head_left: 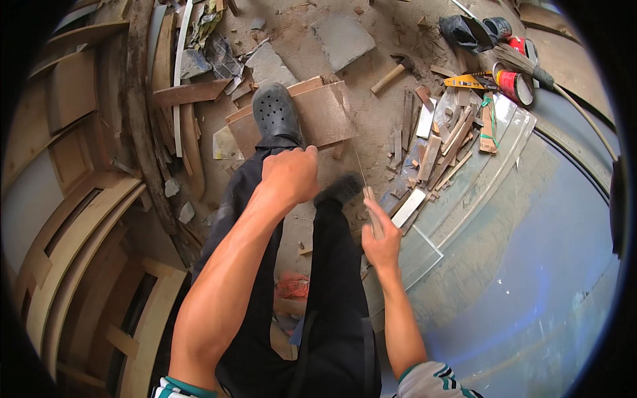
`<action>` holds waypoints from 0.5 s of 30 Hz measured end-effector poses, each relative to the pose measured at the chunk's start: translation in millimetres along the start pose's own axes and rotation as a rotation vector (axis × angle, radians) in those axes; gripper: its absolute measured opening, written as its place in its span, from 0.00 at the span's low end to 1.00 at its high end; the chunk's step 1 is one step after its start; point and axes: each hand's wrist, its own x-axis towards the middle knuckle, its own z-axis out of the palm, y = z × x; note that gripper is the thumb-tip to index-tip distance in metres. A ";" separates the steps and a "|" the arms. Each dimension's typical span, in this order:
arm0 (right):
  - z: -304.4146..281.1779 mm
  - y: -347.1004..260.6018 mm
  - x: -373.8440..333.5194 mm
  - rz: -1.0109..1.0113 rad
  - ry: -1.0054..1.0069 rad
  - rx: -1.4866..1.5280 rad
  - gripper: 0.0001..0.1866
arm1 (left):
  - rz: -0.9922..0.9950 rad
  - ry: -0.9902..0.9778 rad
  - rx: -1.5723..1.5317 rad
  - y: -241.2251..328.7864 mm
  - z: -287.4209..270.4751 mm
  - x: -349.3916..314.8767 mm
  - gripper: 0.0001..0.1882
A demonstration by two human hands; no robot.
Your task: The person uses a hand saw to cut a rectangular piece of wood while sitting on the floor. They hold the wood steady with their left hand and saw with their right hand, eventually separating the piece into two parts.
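My left foot, in a black clog (274, 114), presses on a brown wooden board (326, 123) lying on another piece of wood. My left hand (292, 174) is closed in front of the left shin, close to the board's near edge; its curled fingers hide whatever may be in them. In my right hand (382, 240) is the pale wooden handle of a handsaw (360, 161). The saw's thin blade, seen almost edge-on, reaches away to the board's right side. A slight blur lies on the right hand and handle.
A hammer (391, 74) lies beyond the board. Wood offcuts (450, 147) are heaped at the right beside glass sheets (488, 219). Paint cans (514, 86) and a broom (524, 61) are at the far right. Wooden frames (86, 232) stand on the left. Broken slabs (342, 41) lie ahead.
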 end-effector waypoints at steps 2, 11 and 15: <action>16.9 19.7 49.7 -0.013 0.016 0.016 0.25 | -0.004 0.007 -0.027 8.7 -0.3 -1.5 0.17; 14.7 -16.0 30.7 0.024 -0.022 -0.051 0.26 | 0.019 0.052 -0.088 15.8 -2.6 -0.4 0.17; 16.4 14.6 25.1 -0.009 0.005 -0.019 0.25 | 0.010 0.081 -0.070 10.5 1.4 -1.4 0.17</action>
